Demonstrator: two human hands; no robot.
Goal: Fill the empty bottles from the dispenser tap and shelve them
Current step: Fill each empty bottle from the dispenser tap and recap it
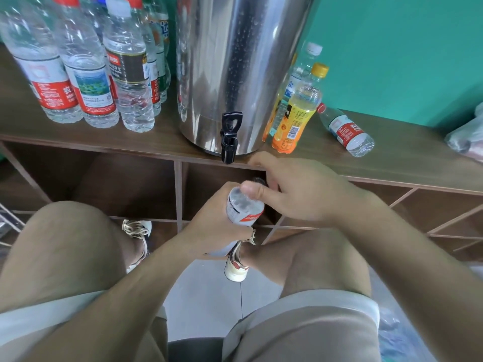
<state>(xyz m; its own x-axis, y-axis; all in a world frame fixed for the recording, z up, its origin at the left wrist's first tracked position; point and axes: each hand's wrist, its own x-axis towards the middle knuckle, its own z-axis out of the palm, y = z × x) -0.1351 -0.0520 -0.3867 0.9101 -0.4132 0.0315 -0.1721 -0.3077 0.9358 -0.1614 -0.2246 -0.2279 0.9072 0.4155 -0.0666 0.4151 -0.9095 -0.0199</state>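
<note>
i had my left hand [222, 218] wrapped round the body of the bottle [244, 206], fingers curled tight on its label. i held it low, between my knees and in front of the open cubbies [130, 184], just below and a little right of the black tap [230, 138]. i judged that grip was there to stop the bottle turning. my right hand [295, 189] sat over the top of it, thumb pressed on the clear shoulder and the other fingers curled round the neck. that looked like work on the cap, not filling, since the mouth was not under the spout.

the steel dispenser [235, 61] stood at the front edge of the wooden shelf top [78, 138] so its tap overhung the edge. capped bottles with water in them [86, 74] were grouped to its left. to its right stood an orange drink bottle [295, 113], and a red-labelled bottle [345, 129] lay on its side.

my own hands hid a good deal. a dark bit [258, 181] showed behind my thumb, and i could not tell whether it was a cap. i could not tell which way i was twisting either. droplets clung inside the shoulder, but the water level was covered. the lower end of the bottle was lost behind my left hand.
</note>
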